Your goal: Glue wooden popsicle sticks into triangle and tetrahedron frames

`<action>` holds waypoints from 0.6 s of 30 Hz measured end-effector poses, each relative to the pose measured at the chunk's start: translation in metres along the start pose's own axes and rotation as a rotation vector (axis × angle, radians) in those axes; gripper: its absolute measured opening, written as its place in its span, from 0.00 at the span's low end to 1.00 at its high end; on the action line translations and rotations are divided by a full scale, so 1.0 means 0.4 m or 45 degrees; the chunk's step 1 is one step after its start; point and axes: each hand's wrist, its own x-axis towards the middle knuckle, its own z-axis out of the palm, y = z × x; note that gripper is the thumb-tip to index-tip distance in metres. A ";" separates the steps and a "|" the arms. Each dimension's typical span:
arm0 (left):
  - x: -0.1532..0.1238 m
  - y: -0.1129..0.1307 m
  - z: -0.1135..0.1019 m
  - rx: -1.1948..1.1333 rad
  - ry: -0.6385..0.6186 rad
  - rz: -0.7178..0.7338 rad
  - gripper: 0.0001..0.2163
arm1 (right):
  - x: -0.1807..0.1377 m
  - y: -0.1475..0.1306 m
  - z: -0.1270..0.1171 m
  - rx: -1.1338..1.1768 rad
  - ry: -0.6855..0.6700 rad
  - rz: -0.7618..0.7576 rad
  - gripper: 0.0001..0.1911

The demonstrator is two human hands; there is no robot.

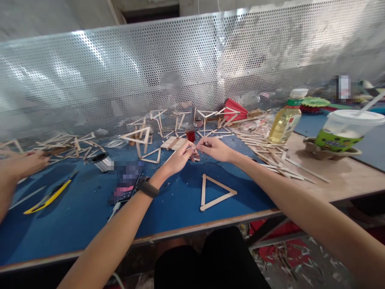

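My left hand, with a dark band on its wrist, is closed in a pinch over the blue table. Just beside it, my right hand is pinched too, the fingertips of both nearly meeting. Whatever small thing they grip is hidden or too small to name. A small brownish piece shows just below the fingertips. Behind the hands stands a small container of red liquid. A flat panel of wooden sticks lies behind my left hand. Nearer the table's front edge, a triangle of craft sticks lies flat.
Stick frames line the back before a perforated metal screen. Loose sticks, a bottle and a lidded cup are right. Left are a phone, a yellow-handled tool and another person's hand.
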 end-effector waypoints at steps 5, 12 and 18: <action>-0.001 -0.013 -0.008 0.184 0.083 0.008 0.12 | 0.001 0.003 -0.001 -0.035 0.002 0.057 0.12; -0.008 0.004 -0.020 0.393 0.193 0.021 0.13 | 0.002 0.012 -0.005 -0.029 -0.009 0.042 0.12; -0.019 0.022 -0.023 0.621 0.275 0.054 0.13 | 0.000 0.008 -0.013 -0.003 0.023 0.073 0.12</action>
